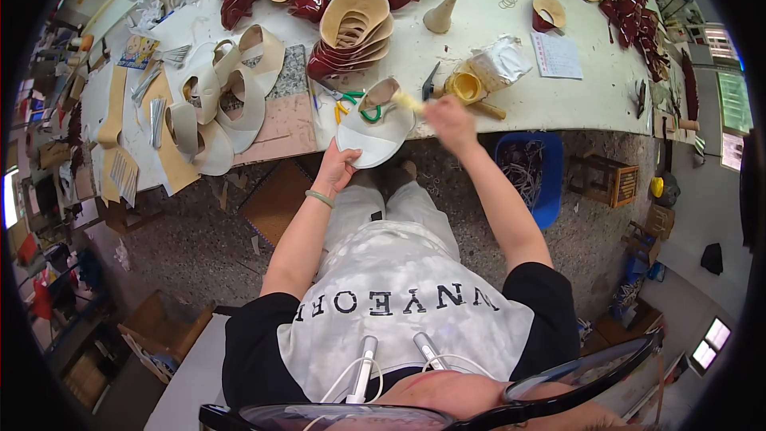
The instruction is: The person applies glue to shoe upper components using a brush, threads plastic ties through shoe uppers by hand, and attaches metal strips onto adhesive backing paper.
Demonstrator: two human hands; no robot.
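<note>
My left hand point(339, 166) pinches the near edge of a white shoe upper point(369, 144) at the table's front edge. My right hand point(452, 124), a little smeared by motion, is closed around a pale yellow brush point(408, 102); the brush's tip is at the upper's right side, and I cannot tell whether it touches. Just behind my right hand is an open pot of yellow paste point(463, 86). A hammer point(431, 81) lies by the pot, partly hidden. Green-handled scissors point(351, 98) rest beyond the upper, partly covered by it.
More white uppers point(254, 108) lie at the left, beside tan strips point(112, 124). Nested dark red and tan uppers point(355, 24) stand at the back. A wooden cone point(440, 14), a crumpled foil bag point(503, 61) and a paper sheet point(558, 57) sit rightward. A blue bin point(550, 179) stands below the edge.
</note>
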